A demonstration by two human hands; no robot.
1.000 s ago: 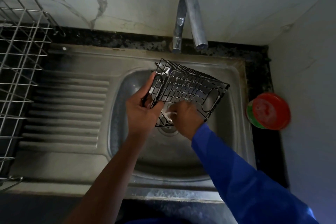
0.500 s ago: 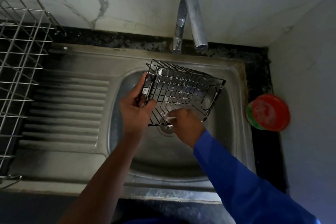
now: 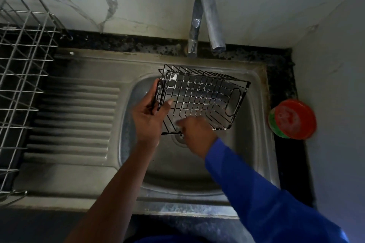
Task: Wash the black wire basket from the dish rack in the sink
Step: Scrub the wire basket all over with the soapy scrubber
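Shifted slightly left since a second ago, the black wire basket (image 3: pixel 203 98) hangs tilted over the sink (image 3: pixel 177 171). The left hand (image 3: pixel 148 118) grips its left end. The right hand (image 3: pixel 195 134), blurred, touches its lower edge; its grip is unclear.

Left hand (image 3: pixel 150 116), forearm bare, extended up from below; thumb and fingers gripped the basket (image 3: pixel 201 96) at its left end. Right hand (image 3: pixel 197 134), arm in blue sleeve (image 3: pixel 266 199), at the basket's lower edge, knuckles up, blurred; grip not discernible.
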